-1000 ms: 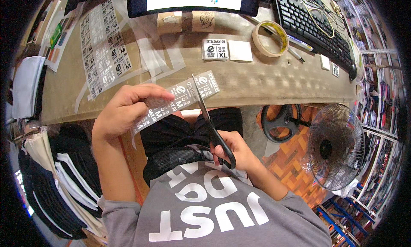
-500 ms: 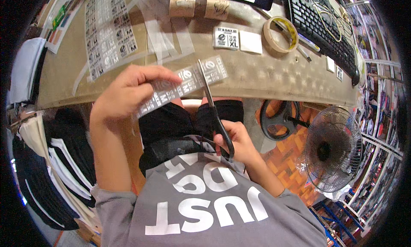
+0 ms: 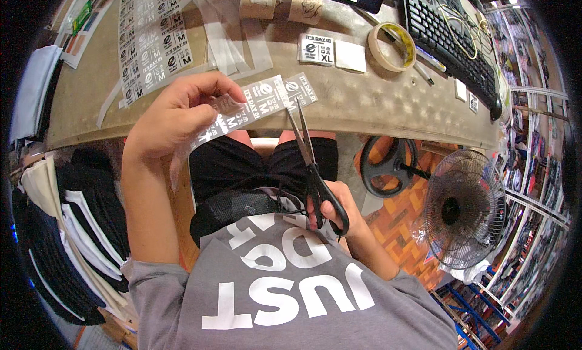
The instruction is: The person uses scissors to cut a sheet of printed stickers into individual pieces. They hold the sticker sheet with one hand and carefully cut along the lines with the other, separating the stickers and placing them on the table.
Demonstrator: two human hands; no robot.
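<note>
My left hand (image 3: 188, 110) pinches a strip of clear label film (image 3: 262, 101) printed with repeated white designs, held over the table's near edge. The strip slants up to the right, and its lower end droops below my hand. In my right hand (image 3: 339, 201) are black-handled scissors (image 3: 308, 145), pointing up with the blades apart. The blade tips are at the strip's right end, by the last printed piece (image 3: 301, 90). That piece sits at a slight angle to the strip; I cannot tell whether it is fully cut off.
On the table (image 3: 357, 101) lie a larger label sheet (image 3: 151, 43), clear offcuts (image 3: 227, 37), a printed label stack (image 3: 316, 50), a white stack (image 3: 350, 56), a tape roll (image 3: 392, 47) and a keyboard (image 3: 451, 53). At right stand a fan (image 3: 464, 209) and a black wheel (image 3: 388, 165). Folded garments (image 3: 91, 235) hang left.
The scissor blades have spread from nearly closed, and the handles have shifted slightly down and right. The right-end piece now shows a gap or cut line along the strip.
</note>
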